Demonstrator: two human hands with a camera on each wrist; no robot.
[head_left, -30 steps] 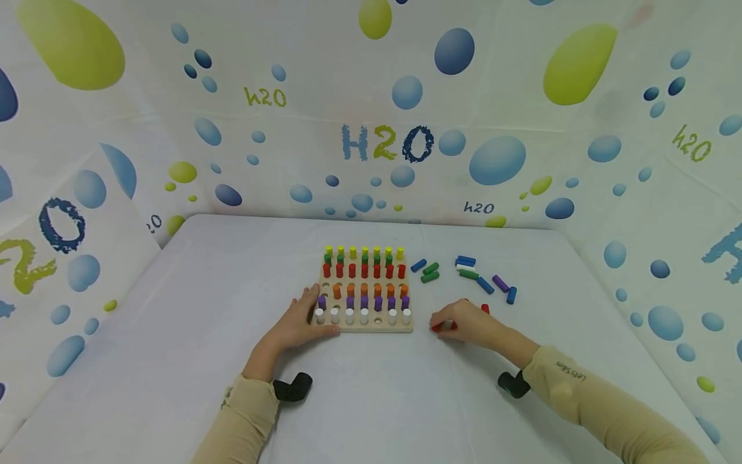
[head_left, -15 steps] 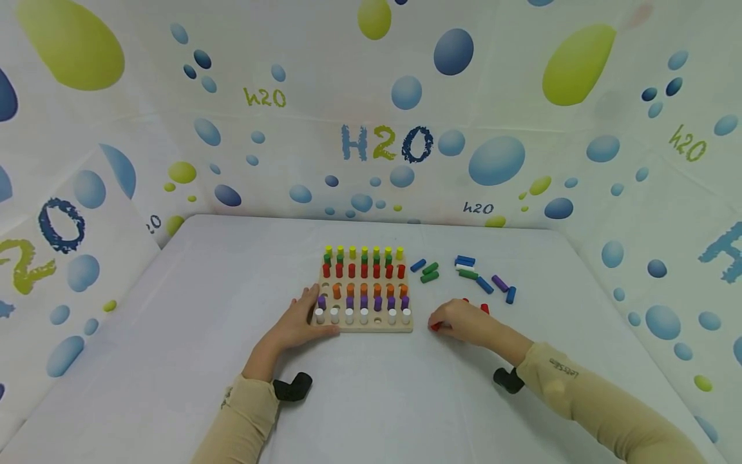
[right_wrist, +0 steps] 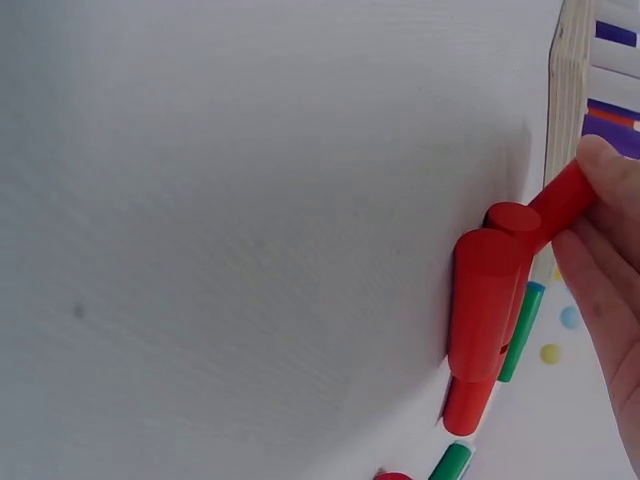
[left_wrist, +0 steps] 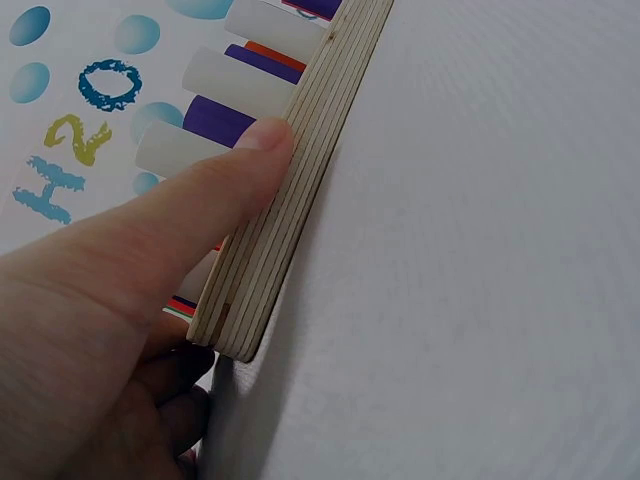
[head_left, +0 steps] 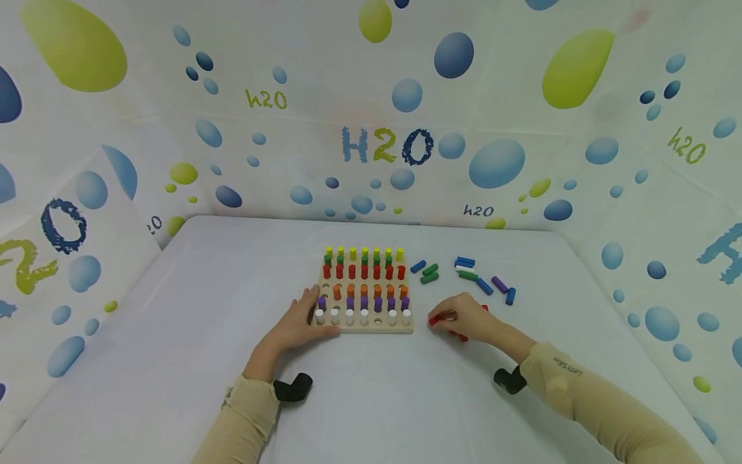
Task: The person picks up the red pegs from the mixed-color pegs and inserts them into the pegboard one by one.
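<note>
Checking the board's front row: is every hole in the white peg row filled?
No: the white peg row on the pegboard shows one open hole between pegs.

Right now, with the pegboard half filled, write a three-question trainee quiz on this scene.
1. True or false: the left hand presses the wooden pegboard at its near left corner.
2. Which colour is the peg pinched by the right hand? A blue B red C white
3. Fill in: the nearest row of standing pegs is ____.

Key: 1 true; 2 B; 3 white
</note>
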